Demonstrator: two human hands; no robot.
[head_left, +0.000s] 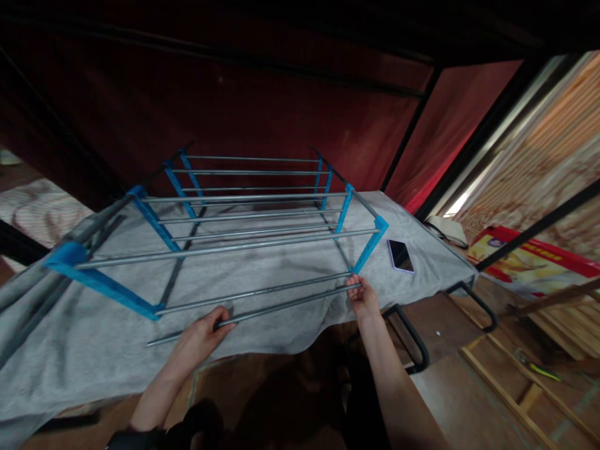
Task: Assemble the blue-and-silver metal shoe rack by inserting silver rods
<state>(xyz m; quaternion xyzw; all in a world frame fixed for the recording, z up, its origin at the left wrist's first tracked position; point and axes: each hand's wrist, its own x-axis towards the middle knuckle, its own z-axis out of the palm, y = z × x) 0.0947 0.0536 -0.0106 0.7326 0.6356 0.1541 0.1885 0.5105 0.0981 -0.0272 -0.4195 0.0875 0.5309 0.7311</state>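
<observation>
A loose grey metal tube (290, 305) lies across both of my hands, in front of the rack. My left hand (206, 331) is closed round it nearer its left end, which sticks out past my fingers. At the tube's right end, the fingers of my right hand (363, 297) are closed on it, beside the lower right blue connector. The rack (244, 244) is made of grey metal tubes joined by blue plastic connectors (107, 284). It rests on its side on a grey cloth (281, 325), its frame reaching back toward the dark red curtain.
A phone (400, 256) lies on the cloth right of the rack. Black metal handles (407, 337) stand below the cloth's right edge. Farther right are a red and yellow box (529, 262), a wooden frame (520, 394) and a yellow-handled tool (544, 372) on the floor. Dark bars surround the surface.
</observation>
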